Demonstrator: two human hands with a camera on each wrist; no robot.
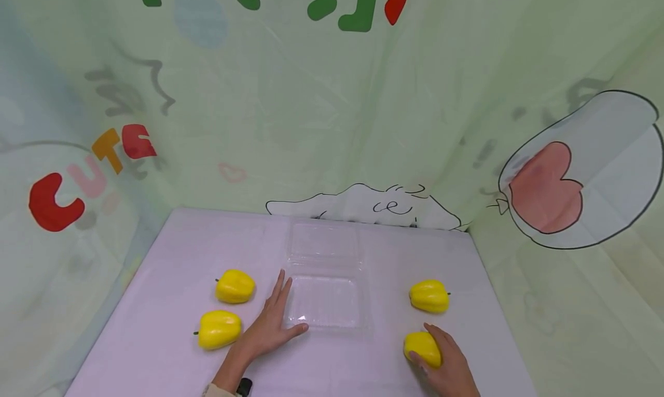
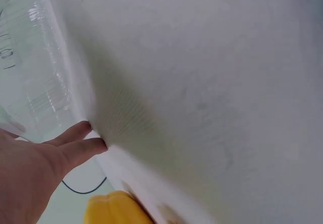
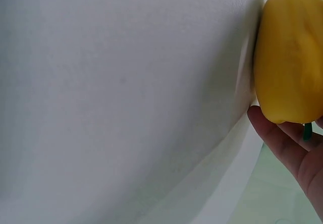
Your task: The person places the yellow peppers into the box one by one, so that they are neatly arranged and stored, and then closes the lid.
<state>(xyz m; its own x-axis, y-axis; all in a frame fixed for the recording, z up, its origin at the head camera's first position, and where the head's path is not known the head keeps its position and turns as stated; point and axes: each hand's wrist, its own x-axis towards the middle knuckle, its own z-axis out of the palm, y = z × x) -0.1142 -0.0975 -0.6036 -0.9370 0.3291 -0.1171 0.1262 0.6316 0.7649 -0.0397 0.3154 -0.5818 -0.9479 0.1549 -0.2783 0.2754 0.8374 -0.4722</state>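
Observation:
A clear plastic clamshell box (image 1: 332,329) lies with its lid folded back on the table, in the middle of the head view. My left hand (image 1: 272,323) is at the box's left side, fingers straight and thumb spread along its near edge. Fingers curled, my right hand (image 1: 452,367) grips a yellow bell pepper (image 1: 419,346) at the near right. In the right wrist view, the green stem of this pepper (image 3: 287,57) faces the palm. Whether it touches the table I cannot tell.
Another yellow bell pepper (image 1: 429,296) lies behind the right hand. Left of the box are two more, a far pepper (image 1: 235,286) and a near pepper (image 1: 219,329). Printed curtains (image 1: 311,114) enclose the back and sides of the white table (image 1: 171,270).

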